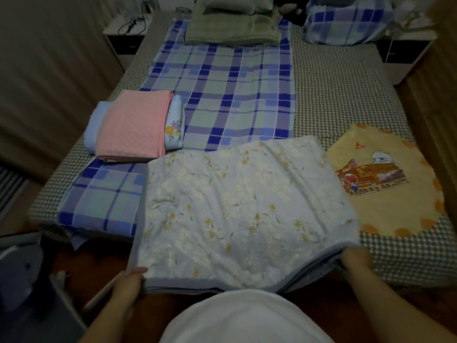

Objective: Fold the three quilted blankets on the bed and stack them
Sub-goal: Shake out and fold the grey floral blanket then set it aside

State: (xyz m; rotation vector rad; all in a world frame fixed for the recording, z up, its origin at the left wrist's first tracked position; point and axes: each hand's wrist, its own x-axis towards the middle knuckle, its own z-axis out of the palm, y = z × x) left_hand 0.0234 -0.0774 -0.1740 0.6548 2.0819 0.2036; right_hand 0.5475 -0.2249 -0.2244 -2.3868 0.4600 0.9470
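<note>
Near bed edge taken up by floral blanket (237,206). Yellow cloth (385,184) just right of it; pink-topped folded stack (133,125) to its far left. Open plaid sheet (230,95) between stack and green pile (232,28) at headboard.

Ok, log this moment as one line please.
step: folding floral blanket | left hand: grips near corner | right hand: grips other corner | stack: pink blanket on blue blanket

You grip soft matt floral quilt (237,206), cloth puckered; pink quilt (134,125) diamond-stitched, matt; checked sheet (333,100) woven, flat.
</note>
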